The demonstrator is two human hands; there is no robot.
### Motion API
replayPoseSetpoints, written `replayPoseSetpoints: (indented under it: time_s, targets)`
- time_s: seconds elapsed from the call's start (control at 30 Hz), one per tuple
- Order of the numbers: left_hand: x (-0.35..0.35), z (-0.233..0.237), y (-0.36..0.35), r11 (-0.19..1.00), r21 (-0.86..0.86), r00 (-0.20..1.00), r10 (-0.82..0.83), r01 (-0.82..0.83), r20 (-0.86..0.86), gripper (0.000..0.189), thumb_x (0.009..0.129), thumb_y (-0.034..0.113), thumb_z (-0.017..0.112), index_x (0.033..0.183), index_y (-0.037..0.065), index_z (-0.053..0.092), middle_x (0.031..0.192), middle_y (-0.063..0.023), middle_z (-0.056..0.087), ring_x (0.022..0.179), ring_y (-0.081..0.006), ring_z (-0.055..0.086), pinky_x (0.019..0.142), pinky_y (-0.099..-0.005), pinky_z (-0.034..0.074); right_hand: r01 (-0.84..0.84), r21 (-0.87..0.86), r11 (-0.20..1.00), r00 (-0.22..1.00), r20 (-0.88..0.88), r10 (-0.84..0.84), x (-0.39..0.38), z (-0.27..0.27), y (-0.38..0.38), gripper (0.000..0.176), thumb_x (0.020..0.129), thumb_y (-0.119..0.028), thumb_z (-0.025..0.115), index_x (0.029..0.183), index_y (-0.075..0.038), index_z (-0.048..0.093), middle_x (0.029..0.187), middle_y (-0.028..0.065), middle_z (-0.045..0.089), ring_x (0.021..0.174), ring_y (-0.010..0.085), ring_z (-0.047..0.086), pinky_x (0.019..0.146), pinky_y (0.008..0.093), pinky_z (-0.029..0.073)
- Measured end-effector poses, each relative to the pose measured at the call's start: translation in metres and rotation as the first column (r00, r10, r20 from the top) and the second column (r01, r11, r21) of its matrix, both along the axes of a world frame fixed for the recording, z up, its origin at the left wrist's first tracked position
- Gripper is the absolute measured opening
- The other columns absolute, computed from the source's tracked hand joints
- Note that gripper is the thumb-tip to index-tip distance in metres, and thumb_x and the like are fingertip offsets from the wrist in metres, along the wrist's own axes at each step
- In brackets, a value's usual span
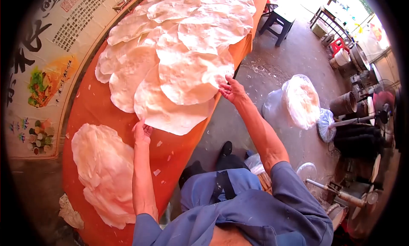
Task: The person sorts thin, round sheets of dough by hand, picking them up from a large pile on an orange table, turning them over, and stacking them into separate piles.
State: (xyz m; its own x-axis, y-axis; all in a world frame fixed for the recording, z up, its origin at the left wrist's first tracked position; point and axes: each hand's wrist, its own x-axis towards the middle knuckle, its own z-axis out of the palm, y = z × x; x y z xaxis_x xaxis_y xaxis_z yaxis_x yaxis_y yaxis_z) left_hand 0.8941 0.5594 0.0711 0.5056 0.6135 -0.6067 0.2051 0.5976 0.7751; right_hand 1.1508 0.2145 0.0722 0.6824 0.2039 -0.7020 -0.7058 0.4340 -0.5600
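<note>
Many thin white round sheets (187,71) lie overlapping on an orange table (100,109). My left hand (142,132) touches the near edge of the lowest sheet (170,114), fingers under or on its rim. My right hand (231,90) pinches the right edge of a sheet near the table's edge. A separate pile of pale sheets (104,169) lies at the near left of the table, apart from both hands.
A clear bag stuffed with sheets (300,101) stands on the concrete floor to the right. A dark stool (277,22) is farther back. Buckets, pots and a fan (362,114) crowd the right side. A poster covers the wall at left (47,67).
</note>
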Motion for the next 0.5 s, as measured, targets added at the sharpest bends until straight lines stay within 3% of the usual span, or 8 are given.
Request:
replayPoseSetpoints:
  time_s: [0.07,0.13,0.2,0.27,0.33,0.37,0.47,0.5]
  targets:
    - [0.010,0.022,-0.014,0.994,-0.105,1.000,0.013,-0.011,0.016,0.038,0.082,0.028,0.072,0.113,0.011,0.059,0.096,-0.0043,0.064,0.081,-0.0165,0.061,0.066,-0.0283,0.051,-0.054,0.044,0.998,0.997,-0.051,0.057,0.017,-0.006,-0.005,0.040,0.083,-0.035,0.073,0.109,-0.010,0.057,0.092,0.0093,0.061,0.064,0.0180,0.060,0.049,0.0261,0.053]
    - [0.016,0.019,-0.022,0.990,-0.134,0.995,-0.031,0.043,0.092,0.042,0.086,0.027,0.063,0.120,0.004,0.056,0.114,-0.0099,0.064,0.103,-0.0257,0.062,0.084,-0.0390,0.054,-0.089,-0.003,0.996,0.993,-0.081,0.088,0.026,-0.013,-0.004,0.037,0.081,-0.035,0.074,0.105,-0.011,0.058,0.086,0.0073,0.061,0.054,0.0157,0.058,0.043,0.0247,0.049]
    - [0.018,0.010,-0.020,0.991,-0.100,0.980,-0.064,0.084,0.190,0.048,0.086,0.021,0.058,0.129,0.001,0.051,0.123,-0.0133,0.061,0.113,-0.0319,0.059,0.097,-0.0463,0.048,-0.159,-0.122,0.980,0.983,-0.112,0.145,0.030,-0.031,0.001,0.027,0.081,-0.034,0.073,0.093,-0.014,0.059,0.070,0.0022,0.058,0.041,0.0128,0.050,0.035,0.0233,0.040]
    - [0.023,0.019,-0.024,0.994,-0.050,0.973,-0.087,0.100,0.213,0.045,0.089,0.017,0.056,0.130,0.000,0.050,0.123,-0.0139,0.060,0.113,-0.0309,0.059,0.099,-0.0457,0.047,-0.186,-0.085,0.979,0.982,0.004,0.187,0.019,0.006,0.003,0.032,0.078,-0.030,0.075,0.088,-0.003,0.061,0.067,0.0049,0.055,0.043,0.0127,0.043,0.037,0.0275,0.033]
    - [0.021,0.026,-0.029,0.991,0.048,0.966,-0.134,0.126,0.221,0.042,0.090,0.014,0.055,0.130,0.000,0.050,0.123,-0.0134,0.060,0.113,-0.0302,0.059,0.098,-0.0446,0.047,-0.266,-0.141,0.953,0.940,0.180,0.289,0.021,0.006,0.004,0.029,0.081,-0.029,0.072,0.087,-0.003,0.062,0.065,0.0052,0.058,0.045,0.0124,0.047,0.039,0.0267,0.034]
    - [0.021,0.033,-0.028,0.994,0.059,0.979,-0.104,0.095,0.176,0.037,0.092,0.011,0.055,0.128,0.000,0.052,0.121,-0.0111,0.062,0.109,-0.0273,0.061,0.096,-0.0425,0.049,-0.293,-0.196,0.936,0.910,0.244,0.336,0.021,0.022,0.003,0.023,0.085,-0.029,0.070,0.079,-0.007,0.063,0.065,0.0015,0.058,0.046,0.0085,0.047,0.041,0.0239,0.035]
    - [0.024,0.069,-0.006,0.974,0.201,0.953,-0.160,0.109,0.258,0.035,0.092,0.011,0.057,0.125,0.003,0.054,0.118,-0.0091,0.063,0.104,-0.0244,0.063,0.093,-0.0403,0.050,-0.311,-0.109,0.944,0.805,0.498,0.322,0.028,0.071,-0.022,0.015,0.087,-0.022,0.067,0.083,-0.007,0.065,0.066,0.0006,0.059,0.050,0.0071,0.050,0.041,0.0238,0.034]
    - [0.018,0.082,0.015,0.964,0.239,0.948,-0.182,0.119,0.260,0.034,0.092,0.011,0.057,0.125,0.004,0.055,0.117,-0.0086,0.064,0.102,-0.0232,0.064,0.093,-0.0393,0.051,-0.267,-0.159,0.950,0.784,0.538,0.311,0.030,0.099,-0.040,0.012,0.087,-0.019,0.066,0.085,-0.007,0.066,0.067,-0.0003,0.060,0.053,0.0066,0.051,0.044,0.0232,0.037]
